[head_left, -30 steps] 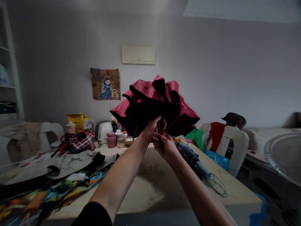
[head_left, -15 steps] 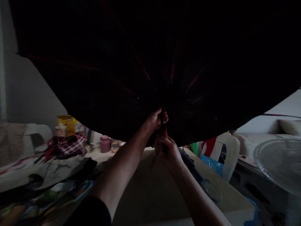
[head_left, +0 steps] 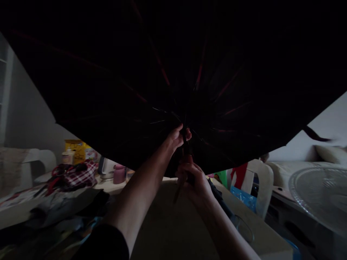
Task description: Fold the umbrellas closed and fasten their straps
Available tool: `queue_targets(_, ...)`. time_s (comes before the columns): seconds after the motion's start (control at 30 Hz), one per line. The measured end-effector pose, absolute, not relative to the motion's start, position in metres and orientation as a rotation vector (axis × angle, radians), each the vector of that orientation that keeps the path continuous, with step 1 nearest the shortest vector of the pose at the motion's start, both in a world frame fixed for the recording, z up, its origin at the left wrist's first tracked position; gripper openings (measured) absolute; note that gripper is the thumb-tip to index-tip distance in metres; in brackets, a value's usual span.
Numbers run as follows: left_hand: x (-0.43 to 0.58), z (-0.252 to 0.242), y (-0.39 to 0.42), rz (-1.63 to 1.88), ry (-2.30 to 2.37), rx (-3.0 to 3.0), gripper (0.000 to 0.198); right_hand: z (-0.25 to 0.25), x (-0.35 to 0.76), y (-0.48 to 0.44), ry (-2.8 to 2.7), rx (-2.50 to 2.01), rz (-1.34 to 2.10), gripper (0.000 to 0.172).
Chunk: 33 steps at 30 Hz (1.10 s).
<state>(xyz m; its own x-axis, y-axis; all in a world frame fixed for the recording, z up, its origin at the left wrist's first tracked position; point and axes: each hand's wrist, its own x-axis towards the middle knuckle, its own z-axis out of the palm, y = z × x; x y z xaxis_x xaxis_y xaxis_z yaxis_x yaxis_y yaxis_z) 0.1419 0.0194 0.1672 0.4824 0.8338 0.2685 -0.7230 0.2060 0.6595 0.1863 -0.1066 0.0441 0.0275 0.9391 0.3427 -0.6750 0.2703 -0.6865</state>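
A wide black umbrella (head_left: 114, 86) with reddish ribs is spread open before me, its dark underside filling the upper view. Around its shaft, close below the hub where the ribs meet, my left hand (head_left: 178, 136) is closed. Lower down, my right hand (head_left: 193, 178) wraps round the umbrella's handle, and a thin strap (head_left: 177, 193) hangs beside it. The canopy tilts away from me and hides much of the room. Deep shade blurs the detail of the shaft and hub.
Below is a pale table (head_left: 168, 216). At left lie a red plaid cloth (head_left: 80, 177), a yellow packet (head_left: 76, 151) and a pink jar (head_left: 119, 174). On the right stand a white plastic chair (head_left: 264, 187), a blue plastic bag (head_left: 244, 196) and a round fan (head_left: 320, 196).
The umbrella has spread a little wider and its edge has come lower, with more ribs showing. A dark strap swings at its right edge. Both hands keep their grip.
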Motion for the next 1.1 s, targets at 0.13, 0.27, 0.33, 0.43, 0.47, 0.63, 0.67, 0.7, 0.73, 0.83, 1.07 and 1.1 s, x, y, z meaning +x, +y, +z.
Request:
queue_targets(0.13,0.143,0.163,0.007,1.079,0.160,0.863,0.029,0.050,0.191,-0.105,-0.884,-0.349,1.299,0.040)
queue_targets(0.27,0.143,0.152,-0.009,0.990,0.208,0.961,0.030,0.061,0.198,-0.095,-0.861,-0.264,1.289,0.041)
queue_targets(0.33,0.144,0.145,-0.015,0.930,0.232,0.996,0.030,0.066,0.202,-0.088,-0.878,-0.244,1.290,0.041)
queue_targets(0.43,0.146,0.132,-0.017,0.944,0.240,1.028,0.032,0.065,0.209,-0.078,-0.949,-0.257,1.303,0.039)
queue_targets(0.47,0.146,0.126,-0.015,0.965,0.233,1.047,0.034,0.063,0.211,-0.076,-0.980,-0.268,1.300,0.039)
queue_targets(0.63,0.125,0.079,0.011,0.946,0.164,1.184,0.028,0.031,0.217,-0.071,-1.105,-0.323,1.217,0.038)
queue_targets(0.67,0.117,0.068,0.017,0.939,0.200,1.178,0.030,0.022,0.217,-0.070,-1.116,-0.331,1.210,0.039)
queue_targets(0.7,0.109,0.058,0.024,0.949,0.207,1.161,0.033,0.013,0.217,-0.068,-1.124,-0.341,1.214,0.039)
queue_targets(0.73,0.102,0.050,0.029,0.978,0.187,1.136,0.035,0.003,0.217,-0.067,-1.130,-0.348,1.221,0.039)
queue_targets(0.83,0.091,0.033,0.036,1.055,0.112,1.124,0.044,-0.025,0.214,-0.059,-1.165,-0.342,1.223,0.038)
queue_targets(1.07,0.103,0.014,0.028,1.207,0.145,1.168,0.047,-0.062,0.192,-0.044,-1.244,-0.569,1.163,0.044)
queue_targets(1.1,0.102,0.012,0.027,1.207,0.143,1.161,0.047,-0.064,0.190,-0.043,-1.267,-0.605,1.142,0.043)
